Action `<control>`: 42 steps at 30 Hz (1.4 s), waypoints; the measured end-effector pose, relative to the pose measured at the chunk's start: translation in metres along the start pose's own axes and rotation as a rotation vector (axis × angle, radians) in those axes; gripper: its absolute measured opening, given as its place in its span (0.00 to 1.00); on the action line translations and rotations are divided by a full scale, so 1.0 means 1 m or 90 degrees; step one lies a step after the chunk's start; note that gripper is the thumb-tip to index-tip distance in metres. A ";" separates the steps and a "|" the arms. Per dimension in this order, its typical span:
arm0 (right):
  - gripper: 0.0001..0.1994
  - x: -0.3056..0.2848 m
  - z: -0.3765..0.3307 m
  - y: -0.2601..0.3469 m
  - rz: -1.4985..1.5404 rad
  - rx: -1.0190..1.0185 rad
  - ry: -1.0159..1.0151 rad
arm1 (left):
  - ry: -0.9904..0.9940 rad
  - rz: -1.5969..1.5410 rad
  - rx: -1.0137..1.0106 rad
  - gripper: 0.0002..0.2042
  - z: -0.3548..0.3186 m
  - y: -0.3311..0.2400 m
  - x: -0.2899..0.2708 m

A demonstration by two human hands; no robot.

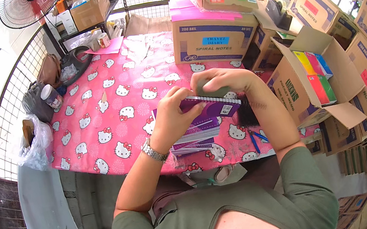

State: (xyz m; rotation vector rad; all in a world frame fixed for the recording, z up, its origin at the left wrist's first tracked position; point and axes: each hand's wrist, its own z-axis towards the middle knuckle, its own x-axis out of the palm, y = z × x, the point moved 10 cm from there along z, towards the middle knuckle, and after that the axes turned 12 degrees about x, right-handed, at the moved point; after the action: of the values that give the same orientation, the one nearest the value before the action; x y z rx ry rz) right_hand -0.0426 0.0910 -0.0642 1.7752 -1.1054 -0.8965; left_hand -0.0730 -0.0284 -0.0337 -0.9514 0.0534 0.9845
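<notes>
My left hand (175, 110) grips a purple spiral notebook (215, 107) by its left end, thumb across the cover. The notebook is tilted, its white wire binding along the upper edge. Curled at that binding, my right hand (222, 81) has its fingers closed on the far side of the notebook; their tips are partly hidden. Below the notebook lies a stack of similar purple notebooks (196, 138), with page edges toward me. A dark object (246, 116) sits under my right forearm, and blue pens (255, 142) lie near the table's front edge.
A pink patterned cloth covers the table (116, 111). A large closed carton (214, 35) stands at the back, and an open carton (293, 83) with colourful packs is at the right. A plastic bag (35, 148), a jar (51, 97) and a fan (32, 7) are at the left.
</notes>
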 end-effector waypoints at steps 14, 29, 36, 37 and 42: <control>0.25 -0.006 0.007 0.008 -0.004 -0.017 -0.008 | -0.067 0.012 -0.028 0.22 -0.007 0.012 -0.006; 0.27 -0.090 -0.203 -0.254 -0.641 0.233 -1.196 | -0.011 -0.078 -0.115 0.14 -0.005 0.016 -0.001; 0.23 0.055 -0.181 -0.323 -0.547 0.336 -0.946 | -0.037 0.028 -0.016 0.10 -0.004 0.004 -0.006; 0.25 0.066 -0.179 -0.325 -0.576 0.325 -0.950 | -0.026 0.003 -0.076 0.10 -0.006 0.013 -0.005; 0.34 0.053 -0.171 -0.355 -0.378 0.447 -0.846 | -0.044 -0.002 -0.113 0.07 -0.009 0.017 -0.005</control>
State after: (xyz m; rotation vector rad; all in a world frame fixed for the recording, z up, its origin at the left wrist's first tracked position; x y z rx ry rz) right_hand 0.2411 0.1812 -0.3280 2.0479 -1.8655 -2.4971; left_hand -0.0846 -0.0350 -0.0485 -1.0781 -0.0950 1.0308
